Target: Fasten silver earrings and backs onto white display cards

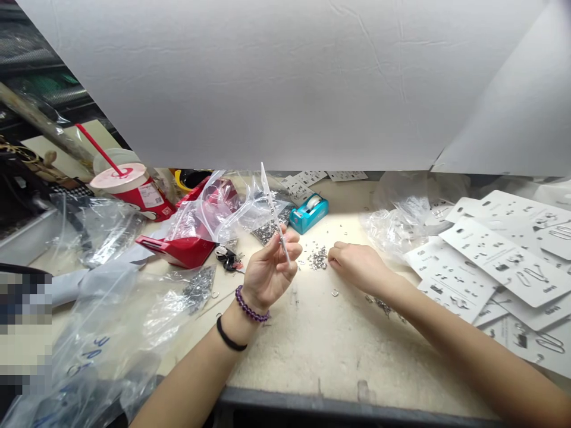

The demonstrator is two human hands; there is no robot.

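My left hand (pixel 270 270) grips a thin white jewelry card (pixel 272 205), held upright and seen nearly edge-on, so its face barely shows. A purple bead bracelet and a black band circle that wrist. On the tabletop my right hand (pixel 354 259) rests with its fingers closed at the right side of a small pile of tiny metal jewelry pieces (pixel 317 258). Whatever its fingertips pinch, if anything, is hidden. A small metal ring (pixel 335 293) lies just below that hand, and more metal pieces (pixel 382 307) lie beside the right forearm.
Many white cards with jewelry (pixel 508 261) overlap at the right. Behind the hands stands a teal tape dispenser (pixel 309 214). Leftward are a red dustpan-like tray (pixel 178 251), clear plastic bags (pixel 147 315) and a red cup with a straw (pixel 134 190). A white panel (pixel 285 83) spans the back.
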